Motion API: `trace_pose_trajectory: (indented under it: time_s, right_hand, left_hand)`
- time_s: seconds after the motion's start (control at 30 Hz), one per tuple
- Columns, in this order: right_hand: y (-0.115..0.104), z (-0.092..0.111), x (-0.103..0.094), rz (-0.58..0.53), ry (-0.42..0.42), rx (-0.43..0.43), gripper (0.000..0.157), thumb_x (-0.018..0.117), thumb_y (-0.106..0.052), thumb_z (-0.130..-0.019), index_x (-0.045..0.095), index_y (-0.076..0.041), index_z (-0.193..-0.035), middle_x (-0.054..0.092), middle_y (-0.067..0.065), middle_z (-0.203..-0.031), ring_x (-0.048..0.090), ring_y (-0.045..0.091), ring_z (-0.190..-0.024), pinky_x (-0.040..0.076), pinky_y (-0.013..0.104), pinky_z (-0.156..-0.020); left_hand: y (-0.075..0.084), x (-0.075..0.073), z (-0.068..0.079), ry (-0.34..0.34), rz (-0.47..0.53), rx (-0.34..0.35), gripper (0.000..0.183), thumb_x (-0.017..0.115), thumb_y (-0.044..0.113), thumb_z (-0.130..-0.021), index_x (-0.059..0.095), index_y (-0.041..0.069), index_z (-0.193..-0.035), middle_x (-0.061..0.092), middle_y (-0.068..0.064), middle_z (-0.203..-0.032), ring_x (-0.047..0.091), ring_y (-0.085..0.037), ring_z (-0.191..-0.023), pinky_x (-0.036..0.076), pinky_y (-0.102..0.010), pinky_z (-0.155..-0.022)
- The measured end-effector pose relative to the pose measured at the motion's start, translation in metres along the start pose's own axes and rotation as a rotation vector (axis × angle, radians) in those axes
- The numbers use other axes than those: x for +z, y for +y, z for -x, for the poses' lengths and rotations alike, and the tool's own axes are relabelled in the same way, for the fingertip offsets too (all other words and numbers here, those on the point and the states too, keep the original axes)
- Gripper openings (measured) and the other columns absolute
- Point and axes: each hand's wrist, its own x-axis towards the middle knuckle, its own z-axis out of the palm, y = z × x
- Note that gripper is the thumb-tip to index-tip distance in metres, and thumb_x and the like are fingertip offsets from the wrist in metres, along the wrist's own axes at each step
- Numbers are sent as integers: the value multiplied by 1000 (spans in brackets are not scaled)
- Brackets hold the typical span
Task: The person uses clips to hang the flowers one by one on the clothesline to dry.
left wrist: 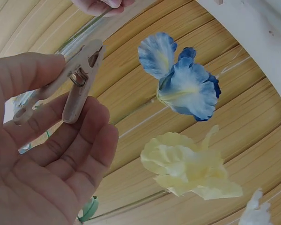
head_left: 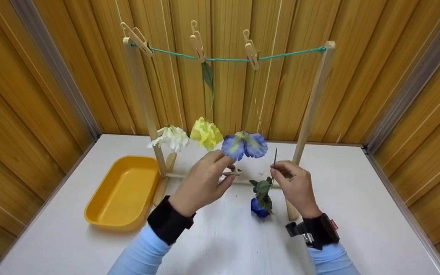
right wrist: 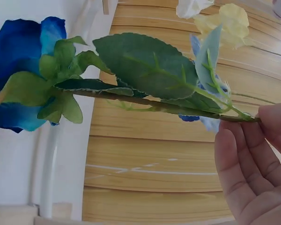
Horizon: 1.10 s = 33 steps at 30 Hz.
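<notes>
My left hand (head_left: 204, 181) pinches a beige clothespin (left wrist: 79, 84) between thumb and fingers, below the hanging blue-violet flower (head_left: 245, 145). The clothespin's spring and hooked handle end show in the left wrist view. My right hand (head_left: 296, 185) pinches the stem of a blue artificial rose (right wrist: 18, 70) near the stem's end. The rose hangs head down, its bloom low over the white table and its green leaves (right wrist: 145, 63) just below my fingers. In the head view the bare stem tip points up above my right hand.
A wooden stand with two posts (head_left: 313, 101) carries a green cord (head_left: 224, 59). Three clothespins on it hold a white flower (head_left: 174, 138), a yellow flower (head_left: 206, 133) and the blue-violet one, all upside down. A yellow tray (head_left: 122, 191) stands at the left.
</notes>
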Motion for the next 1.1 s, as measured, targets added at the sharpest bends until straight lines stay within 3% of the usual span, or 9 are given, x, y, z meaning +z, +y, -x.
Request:
trace_pose_trajectory:
  time_s: [0.33,0.7,0.97,1.1]
  right_hand:
    - [-6,-30,-23,82,30,-17,10,73,6,-91,77,2,-99,76,10,-89,62,4,-73,49,10,-66]
    - [-26,-71,-32,165,107,-65,10,76,2,-91,76,6,-100,75,15,-91,60,2,-75,46,7,-68]
    - [-42,-95,-34,198,167,-81,9,73,-1,-93,75,5,-100,75,15,-87,56,-2,-71,43,8,-65]
    - [-50,-107,-34,193,190,-79,9,71,-2,-95,75,5,-99,74,16,-82,55,-6,-67,43,9,-62]
  left_hand:
    - [6,-24,-45,-106,-50,99,15,77,7,-92,69,0,-103,61,-10,-92,57,-22,-81,55,-29,-72]
    - [15,-59,-96,-235,-155,78,11,70,7,-96,70,1,-106,63,-11,-96,58,-25,-88,55,-33,-78]
    - [22,-80,-128,-269,-248,91,9,60,2,-97,68,1,-101,63,-12,-97,57,-27,-88,52,-35,-79]
    - [26,-89,-144,-280,-288,79,11,59,4,-99,68,1,-106,64,-13,-102,58,-28,-93,53,-36,-83]
